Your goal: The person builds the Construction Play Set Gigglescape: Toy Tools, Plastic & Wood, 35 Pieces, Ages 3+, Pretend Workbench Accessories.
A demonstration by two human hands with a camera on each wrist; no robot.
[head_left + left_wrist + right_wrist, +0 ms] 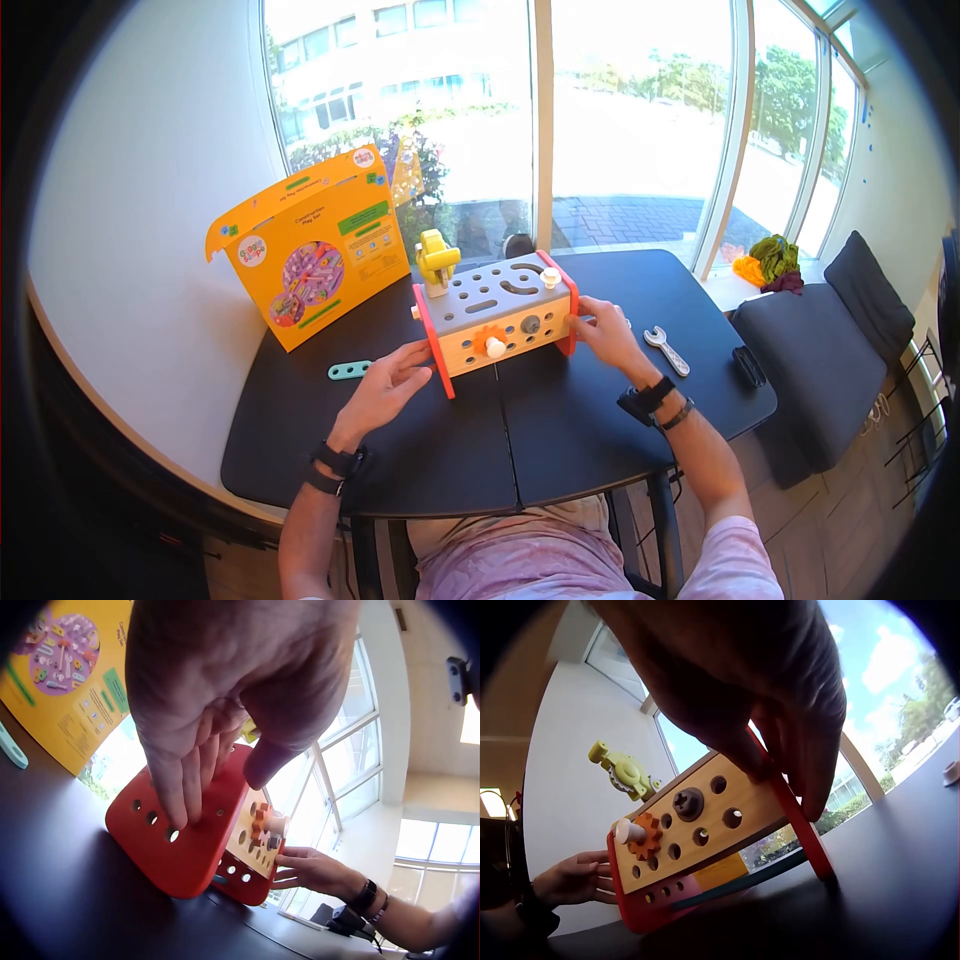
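Observation:
A toy workbench (505, 335) with a grey holed top, wooden front and red side panels stands on the black table. Flat against its left red panel (176, 851) lie the straight fingers of my left hand (385, 392), thumb apart. My right hand (608, 335) grips the right panel's edge, thumb at the wooden front (750, 802) and fingers outside. An orange gear (645, 836) with a white peg and a grey screw (688, 803) are on the front. A yellow-green toy piece (437, 258) stands on the top's left end; a white peg (550, 278) is at the right.
Behind the workbench's left side stands a yellow box (315, 240). A teal holed strip (349, 370) lies left, a white wrench (667, 352) right, with a black object (748, 366) near the table's right edge. A dark seat (800, 350) is beyond it.

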